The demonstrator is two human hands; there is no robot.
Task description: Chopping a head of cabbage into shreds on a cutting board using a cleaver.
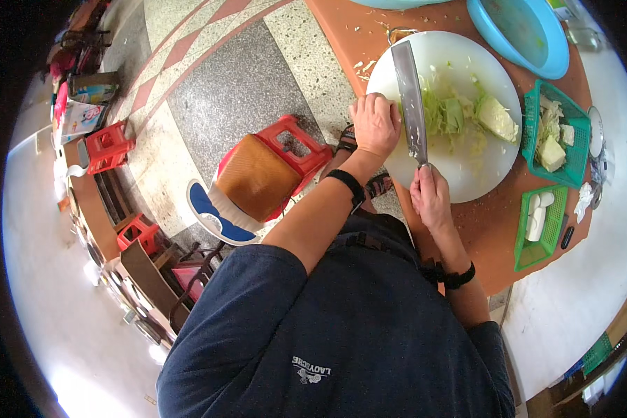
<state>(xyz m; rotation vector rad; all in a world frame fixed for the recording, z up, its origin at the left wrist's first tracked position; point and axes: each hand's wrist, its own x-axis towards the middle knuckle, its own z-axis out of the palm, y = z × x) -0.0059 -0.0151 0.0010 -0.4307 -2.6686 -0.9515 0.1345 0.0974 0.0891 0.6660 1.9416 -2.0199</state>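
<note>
A cleaver (pixel 410 96) with a long, wide blade is held by its handle in my right hand (pixel 431 201), at the near edge of a round white cutting board (pixel 488 170). Bits of cabbage cling to the blade. My left hand (pixel 377 124) is curled at the board's left edge, just left of the blade; what lies under its fingers is mostly hidden, with a little green showing beside them. To the right of the blade lie shredded cabbage (pixel 446 115) and a larger cut cabbage piece (pixel 496 119).
On the orange-brown tabletop (pixel 480 235) stand a teal basket (pixel 575 151) with cabbage pieces, a green basket (pixel 544 251) with white cylindrical pieces, and a blue basin (pixel 556 49). Crumpled white tissue (pixel 584 195) lies near the right edge. A red plastic stool (pixel 311 151) is on the floor at left.
</note>
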